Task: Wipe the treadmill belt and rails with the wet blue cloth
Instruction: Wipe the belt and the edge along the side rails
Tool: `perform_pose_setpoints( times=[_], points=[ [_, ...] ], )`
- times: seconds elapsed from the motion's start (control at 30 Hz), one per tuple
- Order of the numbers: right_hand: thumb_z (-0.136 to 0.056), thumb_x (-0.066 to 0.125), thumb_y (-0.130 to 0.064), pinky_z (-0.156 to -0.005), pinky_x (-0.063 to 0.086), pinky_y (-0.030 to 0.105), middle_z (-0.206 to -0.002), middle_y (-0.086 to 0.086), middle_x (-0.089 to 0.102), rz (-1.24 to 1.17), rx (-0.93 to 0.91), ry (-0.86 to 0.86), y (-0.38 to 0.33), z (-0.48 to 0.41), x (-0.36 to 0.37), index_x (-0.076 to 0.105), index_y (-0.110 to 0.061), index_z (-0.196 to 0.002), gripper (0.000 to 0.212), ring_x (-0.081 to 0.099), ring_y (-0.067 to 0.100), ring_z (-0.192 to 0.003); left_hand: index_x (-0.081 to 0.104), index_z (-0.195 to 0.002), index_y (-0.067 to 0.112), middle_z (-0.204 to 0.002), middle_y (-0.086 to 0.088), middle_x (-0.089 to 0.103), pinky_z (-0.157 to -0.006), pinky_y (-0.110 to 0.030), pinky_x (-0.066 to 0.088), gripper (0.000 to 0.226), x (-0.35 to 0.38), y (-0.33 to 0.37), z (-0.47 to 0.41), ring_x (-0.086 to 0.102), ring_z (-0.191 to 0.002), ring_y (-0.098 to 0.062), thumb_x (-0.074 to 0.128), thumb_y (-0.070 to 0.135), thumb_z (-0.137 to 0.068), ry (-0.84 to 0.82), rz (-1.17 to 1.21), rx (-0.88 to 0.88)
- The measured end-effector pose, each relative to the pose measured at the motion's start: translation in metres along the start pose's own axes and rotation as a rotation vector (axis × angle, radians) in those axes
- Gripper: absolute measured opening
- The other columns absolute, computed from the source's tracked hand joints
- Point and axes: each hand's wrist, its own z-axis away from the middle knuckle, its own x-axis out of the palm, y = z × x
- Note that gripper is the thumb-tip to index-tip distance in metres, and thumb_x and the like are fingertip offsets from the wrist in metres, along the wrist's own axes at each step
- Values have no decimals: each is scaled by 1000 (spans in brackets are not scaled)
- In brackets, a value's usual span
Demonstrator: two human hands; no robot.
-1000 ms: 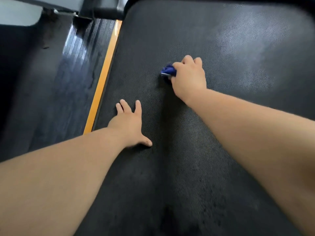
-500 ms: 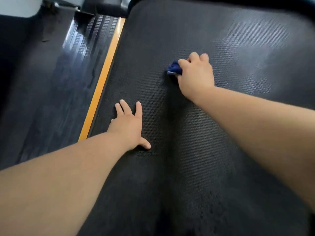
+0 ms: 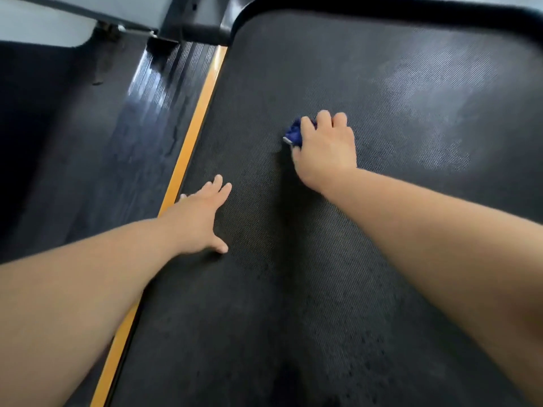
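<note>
Most of blue cloth (image 3: 293, 133) hidden under fisted right hand (image 3: 324, 148); left hand (image 3: 197, 218) flat, fingers apart, on belt (image 3: 293, 289).

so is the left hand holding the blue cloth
No, the left hand lies flat and empty on the belt; the right hand grips the blue cloth.

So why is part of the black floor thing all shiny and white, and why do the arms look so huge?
In the head view, light glares pale off the treadmill belt and the ribbed left rail; the right hand with the blue cloth casts a dark shadow; the wide lens swells the near forearms and bends the belt's far edge; the left hand looks slightly soft.
</note>
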Motion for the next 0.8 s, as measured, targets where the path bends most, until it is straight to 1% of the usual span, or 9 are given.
perform_pose_setpoints(
  times=[0.07,0.13,0.23,0.4,0.47,0.53,0.63,0.73,0.8],
  points=[
    [-86,52,-38,-74,42,40,-109,13,55,-78,-134,38,-21,31,12,57,-10,-116,41,48,35,-96,-10,-151,23,-156,7,-23,-118,-48,13,131,8,-1,2,-11,-145,-14,83,50,-61,25,65,-7],
    [-78,63,-32,-67,45,38,-101,11,60,-122,-305,41,-31,56,25,63,-12,-113,40,52,35,-87,-12,-151,22,-155,7,-27,-117,-51,9,135,20,4,-3,-16,-144,-14,84,49,-60,65,109,-35],
    [-78,67,-28,-69,46,39,-105,10,60,-88,-446,27,-17,31,27,63,-18,-117,41,53,36,-90,-15,-150,24,-153,9,-29,-117,-53,6,136,28,2,-9,-19,-143,-14,84,49,-59,97,144,-27],
    [-93,50,-27,-85,40,39,-127,8,43,2,-17,-64,-7,-40,3,49,-25,-130,38,37,33,-115,-15,-149,24,-154,9,-27,-117,-52,8,136,26,-1,-7,-17,-143,-14,85,48,-59,90,163,-12],
    [-93,50,-33,-88,41,40,-128,7,42,-43,-58,-122,-16,-32,-5,46,-24,-134,41,35,32,-116,-14,-149,24,-154,9,-27,-117,-53,8,136,26,-2,-7,-18,-143,-14,85,47,-59,97,184,-9],
    [-93,48,-44,-97,39,40,-132,4,41,-146,-218,-230,-25,-4,-7,39,-27,-142,52,33,30,-118,-13,-150,24,-154,8,-26,-117,-52,6,136,25,-3,-7,-18,-143,-14,85,47,-59,103,198,-10],
    [-85,45,-55,-111,26,35,-144,1,37,-355,-336,-276,-17,37,-14,31,-27,-148,70,29,27,-128,-11,-150,25,-155,8,-24,-118,-51,5,130,21,-2,-4,-17,-143,-12,81,51,-63,70,236,3],
    [-82,33,-53,-115,18,35,-149,5,35,-400,-182,-129,25,52,-13,30,-19,-148,74,25,25,-137,-3,-152,29,-159,8,-11,-118,-41,13,104,6,3,-2,-5,-146,-11,61,63,-78,89,285,-37],
    [-86,31,-47,-118,13,37,-153,10,30,-272,-74,-117,51,64,-3,29,-13,-148,71,20,27,-143,7,-152,31,-159,6,7,-117,-37,19,86,-6,17,-10,10,-146,-14,48,67,-84,277,316,-33]
  ],
)
